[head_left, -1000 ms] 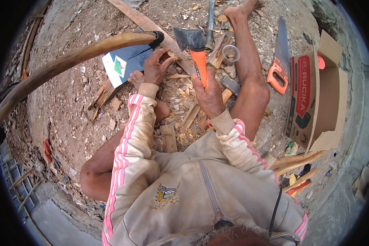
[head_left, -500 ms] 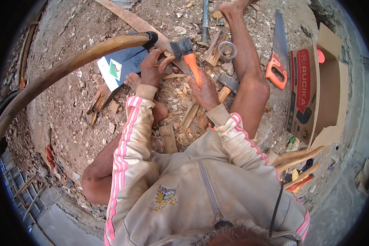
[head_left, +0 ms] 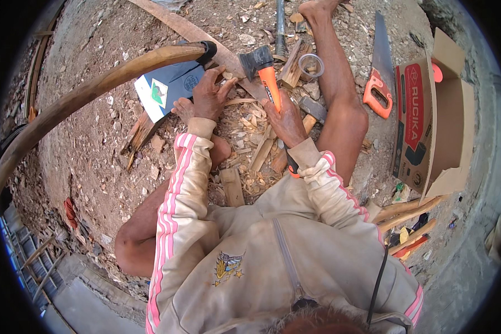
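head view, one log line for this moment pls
right hand: grips orange-handled hatchet, head raised | left hand: on long curved wooden piece | ground: wood chips | handsaw beside cardboard box

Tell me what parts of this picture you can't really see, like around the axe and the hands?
- Head view: the axe handle's middle is hidden inside the right hand.
- What the left hand presses on is covered by its own palm and fingers.
- The saw blade tip is cut off by the top edge.
- The inside of the cardboard box is turned away, so its contents cannot be told.
- The long curved wooden piece runs off past the dark left rim.
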{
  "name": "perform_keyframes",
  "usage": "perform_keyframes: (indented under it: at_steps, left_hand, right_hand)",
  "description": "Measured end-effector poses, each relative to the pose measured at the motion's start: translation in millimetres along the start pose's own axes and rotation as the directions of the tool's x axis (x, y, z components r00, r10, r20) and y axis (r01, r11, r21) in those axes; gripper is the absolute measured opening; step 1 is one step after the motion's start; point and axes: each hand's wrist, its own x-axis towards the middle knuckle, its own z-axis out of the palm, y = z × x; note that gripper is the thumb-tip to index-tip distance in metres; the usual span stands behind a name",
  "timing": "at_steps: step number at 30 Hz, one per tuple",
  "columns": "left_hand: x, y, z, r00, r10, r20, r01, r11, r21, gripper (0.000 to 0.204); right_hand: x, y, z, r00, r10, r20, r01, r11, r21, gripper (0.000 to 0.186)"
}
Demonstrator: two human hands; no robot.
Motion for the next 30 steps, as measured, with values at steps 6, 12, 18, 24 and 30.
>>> perform_keyframes:
  at_steps: [6, 12, 18, 24, 30]
  left_hand:
    - [-2, -1, -2, 0.998, -0.048, 0.043, 0.05, 0.997, -0.052, 0.042]
    - [-3, 13, -6, 0.997, 0.01, 0.077, -0.006, 0.999, -0.048, 0.042]
    - [-10, 6, 0, 0.999, -0.011, 0.045, 0.016, 0.994, -0.11, 0.037]
    - [-11, 2, -2, 0.997, -0.045, 0.059, 0.05, 0.995, -0.081, 0.041]
    - [-11, -1, 2, 0.999, -0.02, 0.029, 0.023, 0.995, -0.1, 0.039]
  right_hand:
    - [-3, -15, 12, 0.996, -0.066, -0.053, 0.067, 0.998, 0.005, 0.031]
    - [5, -9, 4, 0.996, -0.091, -0.001, 0.091, 0.996, -0.024, 0.03]
    - [-4, -70, -18, 0.957, -0.219, -0.191, 0.238, 0.968, 0.083, 0.029]
    - [2, 0, 17, 0.99, -0.131, -0.055, 0.123, 0.984, -0.13, 0.031]
    - [-2, -63, -7, 0.978, -0.182, -0.104, 0.183, 0.983, -0.002, 0.026]
